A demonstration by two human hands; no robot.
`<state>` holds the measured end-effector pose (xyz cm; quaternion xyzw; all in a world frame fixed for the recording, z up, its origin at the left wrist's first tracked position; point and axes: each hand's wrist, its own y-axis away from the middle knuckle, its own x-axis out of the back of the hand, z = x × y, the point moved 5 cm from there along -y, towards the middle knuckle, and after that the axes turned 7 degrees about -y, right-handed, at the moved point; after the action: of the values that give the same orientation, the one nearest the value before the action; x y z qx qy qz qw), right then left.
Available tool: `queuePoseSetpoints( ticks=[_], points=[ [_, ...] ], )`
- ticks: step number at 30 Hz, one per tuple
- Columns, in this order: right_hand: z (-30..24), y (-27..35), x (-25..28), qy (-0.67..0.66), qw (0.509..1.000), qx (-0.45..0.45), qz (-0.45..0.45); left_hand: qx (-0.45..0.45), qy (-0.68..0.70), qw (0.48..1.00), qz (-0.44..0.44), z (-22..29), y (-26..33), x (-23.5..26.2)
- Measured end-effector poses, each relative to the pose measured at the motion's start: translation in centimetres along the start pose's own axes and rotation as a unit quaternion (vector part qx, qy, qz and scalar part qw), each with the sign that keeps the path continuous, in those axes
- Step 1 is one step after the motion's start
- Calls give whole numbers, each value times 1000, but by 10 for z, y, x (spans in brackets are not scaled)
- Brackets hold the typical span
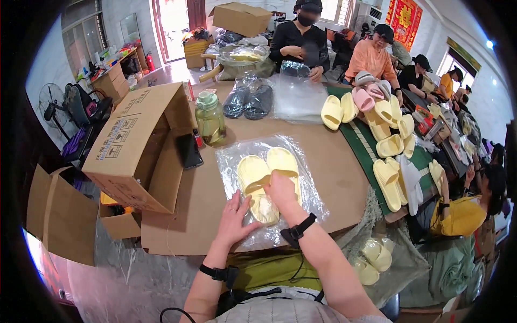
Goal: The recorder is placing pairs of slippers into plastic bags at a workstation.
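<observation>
A pair of pale yellow slippers [253,173] lies in front of me on a clear plastic bag [309,196]; whether they are inside it I cannot tell. My right hand [281,191] is closed at the right slipper, its fingers partly hidden against the strap. At the lower left of the pair rests my left hand [235,219], thumb apart and fingers stretched out, touching the bag and holding nothing. The near end of the left slipper shows between my hands, under shiny film.
An open cardboard box [129,145] lies on its side at left, by a black phone [188,151] and a green-lidded bottle [210,118]. Dark bagged slippers [257,99] and plastic bags [301,99] lie farther back. More slippers [389,183] cover the green belt [358,153], with people beyond.
</observation>
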<state>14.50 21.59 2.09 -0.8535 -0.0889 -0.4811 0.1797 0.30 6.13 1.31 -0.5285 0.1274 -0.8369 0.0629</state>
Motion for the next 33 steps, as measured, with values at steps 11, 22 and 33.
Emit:
queuePoseSetpoints(
  ticks=[11,22,33],
  points=[
    [22,77,35,-26,999,-14,-28,57,96,993,44,-10,7,-3],
    [23,87,55,-45,998,2,40,19,50,998,35,0,-3,-6],
    [136,202,124,-76,946,-216,228,66,106,992,-8,-6,-1,-14]
  ],
)
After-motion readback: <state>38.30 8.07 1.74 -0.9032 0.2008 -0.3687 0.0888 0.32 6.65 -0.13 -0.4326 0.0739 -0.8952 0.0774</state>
